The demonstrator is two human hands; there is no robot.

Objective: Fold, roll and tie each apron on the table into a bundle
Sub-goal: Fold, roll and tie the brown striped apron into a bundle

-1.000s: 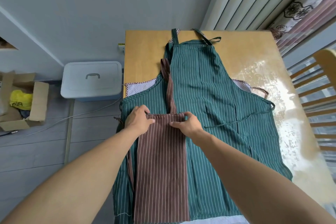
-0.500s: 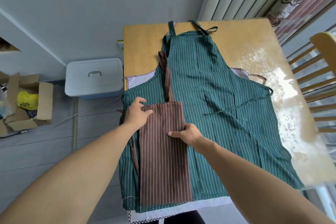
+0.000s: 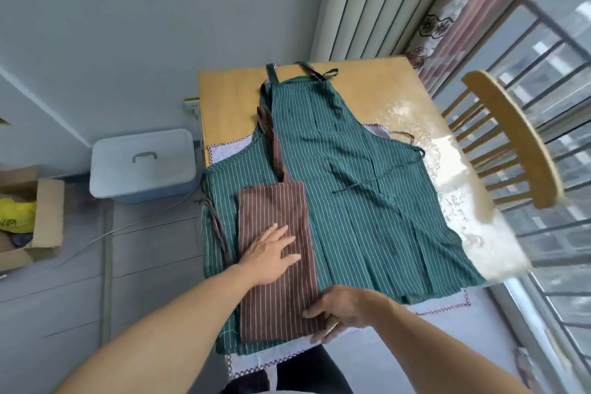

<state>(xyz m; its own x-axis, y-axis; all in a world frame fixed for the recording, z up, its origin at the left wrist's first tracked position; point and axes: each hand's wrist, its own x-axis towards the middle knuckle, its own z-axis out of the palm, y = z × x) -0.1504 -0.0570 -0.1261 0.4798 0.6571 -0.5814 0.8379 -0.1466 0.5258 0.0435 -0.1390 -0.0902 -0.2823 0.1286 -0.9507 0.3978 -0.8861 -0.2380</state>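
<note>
A brown striped apron (image 3: 275, 211), folded into a long narrow strip, lies on top of a green striped apron (image 3: 361, 201) spread flat on the wooden table (image 3: 230, 96). Its brown strap (image 3: 271, 144) trails away toward the far edge. My left hand (image 3: 271, 253) rests flat on the middle of the brown strip with fingers straight. My right hand (image 3: 339, 310) grips the near right corner of the brown strip. A white apron with checked trim (image 3: 431, 307) shows beneath the green one.
A wooden chair (image 3: 511, 141) stands at the table's right side by the window bars. A lidded plastic bin (image 3: 142, 165) and an open cardboard box (image 3: 35, 217) sit on the floor to the left. Curtains hang behind the table.
Both hands slid down the brown strip toward me: the left from its top left corner to the middle, the right from the top edge to the near right corner. The camera view shifted back.
</note>
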